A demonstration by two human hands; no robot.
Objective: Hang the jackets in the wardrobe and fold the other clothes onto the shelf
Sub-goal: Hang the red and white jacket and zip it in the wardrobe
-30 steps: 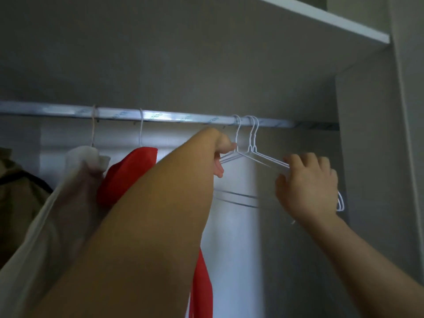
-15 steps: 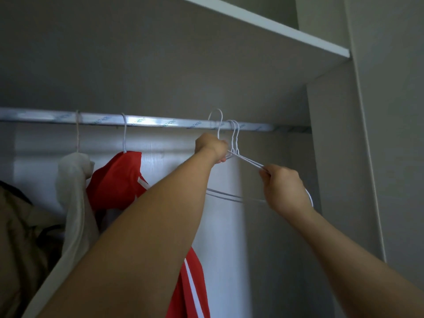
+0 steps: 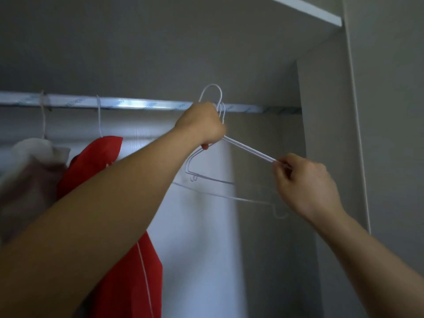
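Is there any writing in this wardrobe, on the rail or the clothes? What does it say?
Rail: small grey lettering repeated along it, too blurred to read.
Red jacket: no text shows.
Hangers: none.

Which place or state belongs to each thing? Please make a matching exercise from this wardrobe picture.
1. red fabric jacket
2. silver metal rail
3. left hand
4. right hand

A. pinches the sloping wires of the white wire hangers
B. grips those hangers at the neck
C. hangs from the rail
D. runs across under the white shelf

Pairs: 1-C, 2-D, 3-B, 4-A.
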